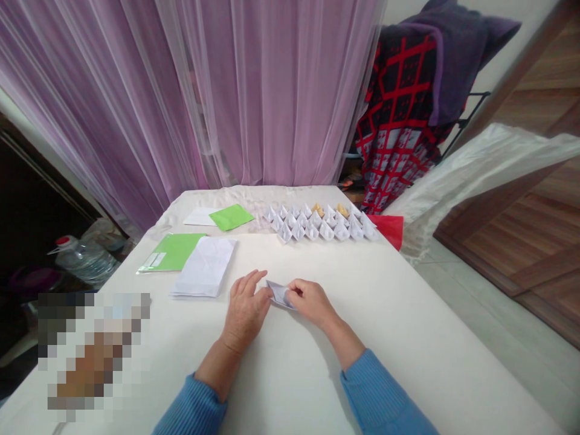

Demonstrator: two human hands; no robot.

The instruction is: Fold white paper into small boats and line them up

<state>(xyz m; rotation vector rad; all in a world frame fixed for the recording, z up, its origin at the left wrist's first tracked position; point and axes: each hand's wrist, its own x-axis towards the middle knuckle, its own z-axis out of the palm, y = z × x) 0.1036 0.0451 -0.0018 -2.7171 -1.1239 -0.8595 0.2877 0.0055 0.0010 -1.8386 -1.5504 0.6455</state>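
Note:
Between my two hands, low over the white table (290,374), is a small piece of folded white paper (280,294). My left hand (248,299) has the paper's left end at its thumb, while its other fingers reach forward, close together. On the right end, my right hand (310,297) pinches the paper between thumb and curled fingers. Beyond the hands, rows of small folded paper boats (312,229) stand together, mostly white with a few yellow ones. Left of my left hand lies a stack of white paper sheets (206,269), partly over a green paper pack (170,252).
A green sheet (232,217) and a white sheet (199,216) lie farther back. Something red (387,228) sits at the table's right edge, near a hanging translucent plastic sheet (489,163). A blurred-out patch (95,356) covers the left front. A water bottle (86,260) stands off the left side.

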